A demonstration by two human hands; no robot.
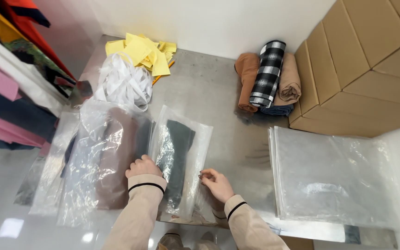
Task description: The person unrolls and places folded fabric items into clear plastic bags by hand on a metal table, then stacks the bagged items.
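Note:
A clear plastic bag (188,139) holding a dark folded garment (177,153) lies on the grey table (214,92) in front of me. My left hand (143,166) grips its left edge, fingers curled over the plastic. My right hand (215,184) pinches the bag's lower right edge. Both sleeves are beige with a black band at the cuff. To the left lies another clear bag (93,157) with a brownish garment inside, partly under the first bag.
A stack of empty clear bags (334,176) lies at the right. Rolled fabrics (267,78), brown, checked and tan, lean against cardboard boxes (362,65). Yellow papers (142,51) and white straps (123,81) sit at the back left. Coloured clothes (10,78) hang at the left.

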